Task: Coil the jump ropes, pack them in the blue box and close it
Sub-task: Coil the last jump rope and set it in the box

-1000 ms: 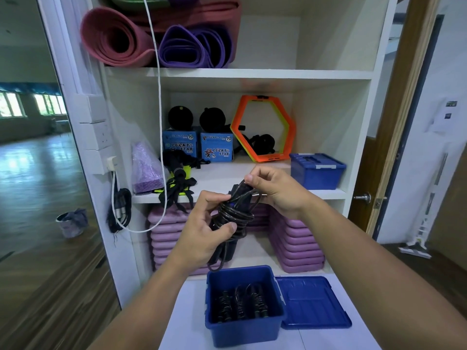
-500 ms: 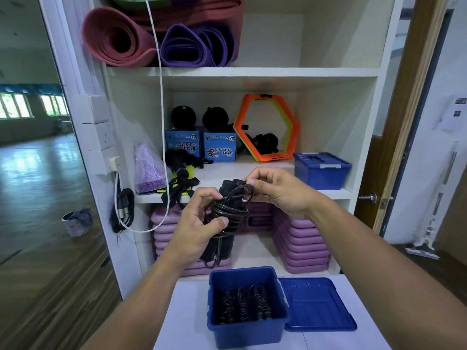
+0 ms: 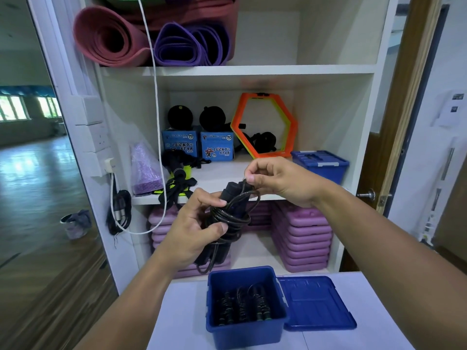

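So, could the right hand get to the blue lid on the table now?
Probably yes. The lid lies bare beside the blue box, below the right hand, nothing between. But that hand pinches the jump rope and must let go first.

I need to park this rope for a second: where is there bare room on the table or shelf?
Bare tabletop left of the blue box, plus a narrow strip in front of its lid. The middle shelf is bare between the black straps and the closed blue box. Crowded: coiled ropes line the open box's floor.
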`<control>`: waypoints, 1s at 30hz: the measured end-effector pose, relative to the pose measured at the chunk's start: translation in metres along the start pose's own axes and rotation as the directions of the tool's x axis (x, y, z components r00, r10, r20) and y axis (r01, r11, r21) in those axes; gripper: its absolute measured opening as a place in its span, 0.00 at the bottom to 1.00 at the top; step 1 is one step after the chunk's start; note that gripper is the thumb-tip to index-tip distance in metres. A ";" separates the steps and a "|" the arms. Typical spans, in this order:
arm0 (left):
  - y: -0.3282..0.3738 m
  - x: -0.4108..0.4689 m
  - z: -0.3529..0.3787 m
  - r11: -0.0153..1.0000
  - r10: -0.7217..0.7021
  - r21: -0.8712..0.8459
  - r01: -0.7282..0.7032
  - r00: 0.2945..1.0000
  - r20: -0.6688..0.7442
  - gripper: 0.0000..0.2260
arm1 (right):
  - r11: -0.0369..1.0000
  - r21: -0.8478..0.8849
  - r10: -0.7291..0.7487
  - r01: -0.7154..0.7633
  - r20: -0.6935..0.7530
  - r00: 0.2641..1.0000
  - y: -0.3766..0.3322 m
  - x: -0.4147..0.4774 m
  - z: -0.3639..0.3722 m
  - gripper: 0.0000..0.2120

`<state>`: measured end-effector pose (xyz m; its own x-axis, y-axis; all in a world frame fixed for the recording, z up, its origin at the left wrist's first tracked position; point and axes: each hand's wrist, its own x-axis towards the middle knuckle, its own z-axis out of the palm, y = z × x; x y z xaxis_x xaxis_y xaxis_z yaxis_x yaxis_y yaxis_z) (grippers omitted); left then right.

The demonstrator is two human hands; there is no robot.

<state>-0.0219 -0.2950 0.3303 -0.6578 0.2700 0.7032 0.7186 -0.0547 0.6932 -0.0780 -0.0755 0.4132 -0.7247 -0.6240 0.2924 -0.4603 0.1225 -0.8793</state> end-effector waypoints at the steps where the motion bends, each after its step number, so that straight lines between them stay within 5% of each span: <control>1: 0.001 0.000 0.000 1.000 0.004 -0.004 -0.004 1.000 0.010 0.17 | 1.000 -0.023 0.003 -0.002 0.017 1.000 -0.003 -0.001 -0.001 0.03; 9: 0.005 -0.004 -0.007 1.000 -0.010 -0.013 0.010 1.000 0.000 0.15 | 0.959 -0.268 -0.109 0.091 -0.052 0.993 -0.014 -0.007 0.008 0.08; 18: 0.012 -0.011 -0.007 0.998 -0.056 0.020 0.055 0.998 0.038 0.16 | 0.707 -0.692 -0.197 0.145 0.004 0.980 -0.020 -0.014 0.015 0.08; 26: 0.012 -0.015 -0.006 0.987 -0.159 0.008 0.159 0.983 0.090 0.29 | 0.780 -0.623 -0.060 0.063 0.026 0.998 -0.024 -0.020 0.017 0.06; 30: 0.011 -0.014 -0.004 0.984 -0.169 0.072 0.162 0.981 0.097 0.26 | 0.837 -0.547 0.031 0.007 0.061 0.998 -0.029 -0.020 0.013 0.06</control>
<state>-0.0057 -0.3032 0.3292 -0.7446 0.3675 0.5573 0.6167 0.0589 0.7850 -0.0435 -0.0766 0.4279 -0.7060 -0.6658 0.2414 -0.6712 0.5204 -0.5278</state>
